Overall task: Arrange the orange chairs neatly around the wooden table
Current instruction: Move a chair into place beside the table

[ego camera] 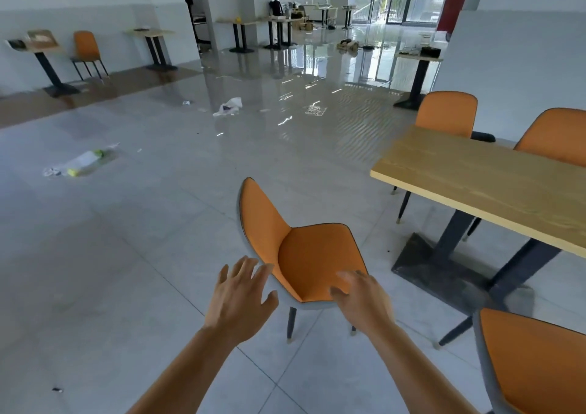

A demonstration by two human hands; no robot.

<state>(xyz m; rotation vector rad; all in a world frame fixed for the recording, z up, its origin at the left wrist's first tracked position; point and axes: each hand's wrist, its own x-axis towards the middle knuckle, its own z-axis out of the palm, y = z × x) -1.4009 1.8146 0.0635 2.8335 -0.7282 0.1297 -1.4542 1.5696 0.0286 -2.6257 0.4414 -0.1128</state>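
Head view: three chairs (447,114) at wooden table (488,185); fourth chair (312,256) apart, unplaced; left hand (241,293), right hand (363,301) splayed, empty, at seat.

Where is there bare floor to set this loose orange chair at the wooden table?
Bare tiles lie between the loose chair and the black base of the wooden table, along its near edge. Wide bare floor opens left, toward the litter. Crowded: the far side holds two chairs, and another chair stands at the near right.
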